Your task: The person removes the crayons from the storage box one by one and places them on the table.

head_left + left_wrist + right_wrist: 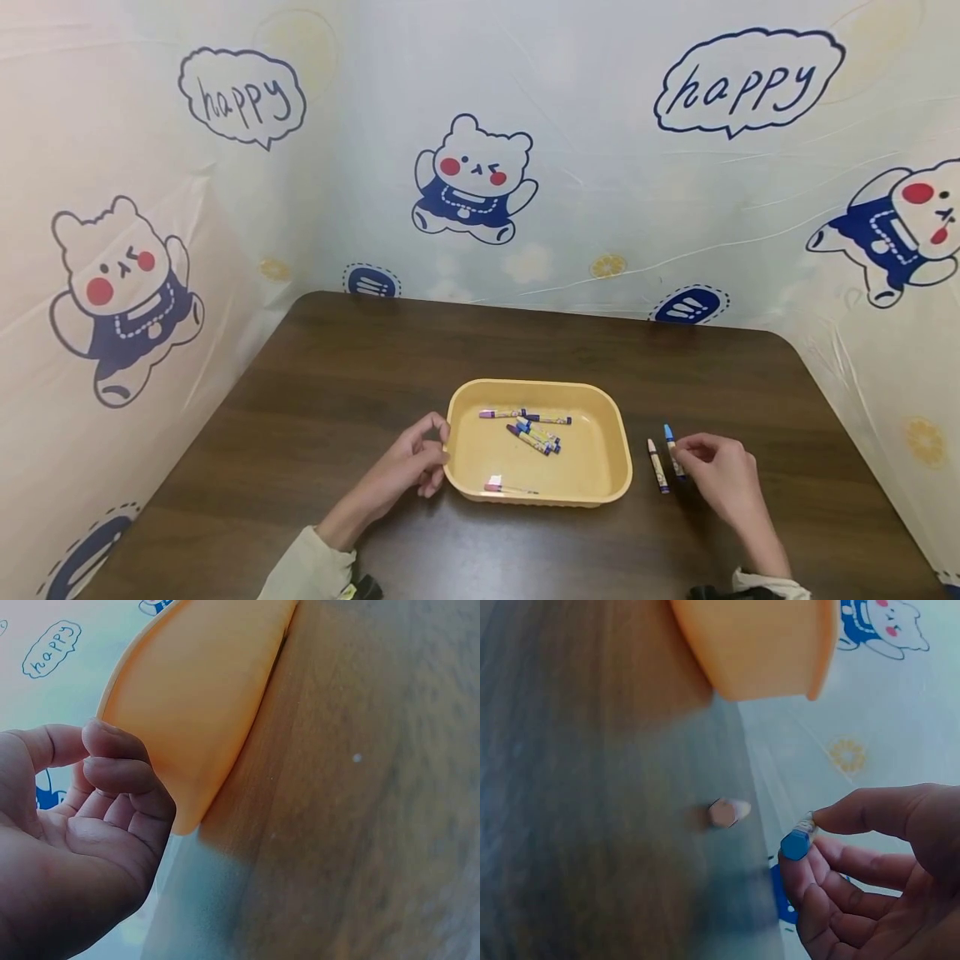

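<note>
- On my head feed, the left hand is at the nine o'clock side of a yellow plastic tray with rounded corners, thumb and index finger drawn narrow, pinching its rim.
- I see the right hand out past the tray's three o'clock side, thumb and fingertips holding a blue-tipped crayon in a printed wrapper; I cannot tell whether its far end touches the table.
- Just beside it, towards nine o'clock, lies a pale pink-tipped crayon, outside the tray.
- Inside the tray I make out a pinkish-purple crayon at eleven o'clock, a dark-blue crayon at twelve, a small overlapping crayon cluster around the middle, and a reddish-pink crayon by the seven o'clock wall.
- Everything sits on a dark brown wood-grain table; beyond, at twelve, hangs a pale bear-print sheet.
</note>
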Motion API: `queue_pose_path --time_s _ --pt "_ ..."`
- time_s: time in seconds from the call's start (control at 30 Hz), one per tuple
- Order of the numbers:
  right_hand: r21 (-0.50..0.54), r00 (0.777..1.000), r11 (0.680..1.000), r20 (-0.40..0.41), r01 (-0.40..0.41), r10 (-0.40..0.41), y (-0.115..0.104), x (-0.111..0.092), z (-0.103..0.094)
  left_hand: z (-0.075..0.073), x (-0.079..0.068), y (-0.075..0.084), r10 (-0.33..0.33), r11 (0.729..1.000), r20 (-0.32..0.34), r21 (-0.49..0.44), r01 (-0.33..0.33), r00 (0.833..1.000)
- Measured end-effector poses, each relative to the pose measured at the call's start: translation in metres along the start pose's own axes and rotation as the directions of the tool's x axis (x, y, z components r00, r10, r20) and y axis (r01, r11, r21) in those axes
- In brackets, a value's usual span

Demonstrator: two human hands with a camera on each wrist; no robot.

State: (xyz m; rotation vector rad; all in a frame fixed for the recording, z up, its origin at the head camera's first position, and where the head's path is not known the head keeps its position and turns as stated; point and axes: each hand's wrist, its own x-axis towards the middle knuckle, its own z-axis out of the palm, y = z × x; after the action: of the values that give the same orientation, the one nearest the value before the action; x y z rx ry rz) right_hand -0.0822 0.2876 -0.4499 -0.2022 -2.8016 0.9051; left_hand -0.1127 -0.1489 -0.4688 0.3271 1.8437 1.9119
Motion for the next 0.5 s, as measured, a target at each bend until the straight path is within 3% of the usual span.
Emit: queue_pose_path --time_s 0.23,0.5 --pt "-0.011 0.991 0.999 0.13 -0.033 0.034 0.0062 0.0043 0.0064 0.0002 -0.0001 0.0002 0.011 1.0 -0.006 0.009 -0.011 1.0" --pt "-0.013 0.985 0.998 0.159 -0.066 0.067 0.0052 0.003 0.0095 -0.0004 -0.0007 -0.0011 0.023 0.999 0.005 0.025 -0.023 1.0"
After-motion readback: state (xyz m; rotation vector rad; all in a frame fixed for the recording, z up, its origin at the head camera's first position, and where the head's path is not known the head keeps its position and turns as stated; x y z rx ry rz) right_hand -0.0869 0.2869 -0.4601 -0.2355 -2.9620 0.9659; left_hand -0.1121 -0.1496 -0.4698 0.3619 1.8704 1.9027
